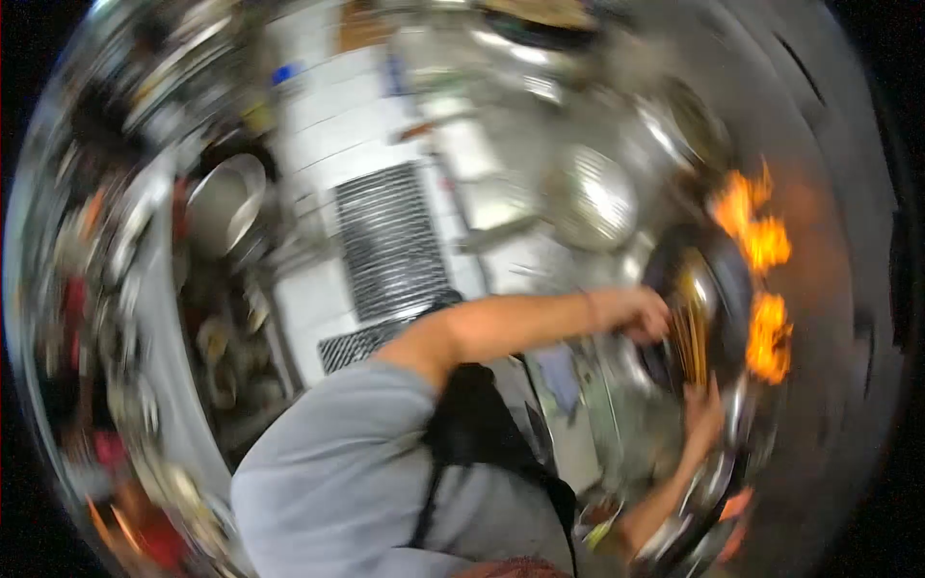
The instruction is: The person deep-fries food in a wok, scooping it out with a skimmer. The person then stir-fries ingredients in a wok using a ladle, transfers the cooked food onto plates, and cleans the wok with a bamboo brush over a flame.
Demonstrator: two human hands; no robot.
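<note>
A dark wok (734,279) stands at the right, close beside the flames, its details smeared by motion. Long yellow-brown strands (690,342) lie across its near side. My left hand (641,314), curled closed, is beside the wok and the upper part of the strands; what its fingers hold is hidden. Below, my right hand (703,414) closes around the lower end of the strands, blurred, at the wok's lower edge.
Tall orange flames (766,246) rise along the stove's right side. A perforated round strainer (590,197) and another metal pan (684,125) lie above the wok. Black floor grating (390,241) covers part of the white tiles. A metal pot (226,207) stands on the left counter.
</note>
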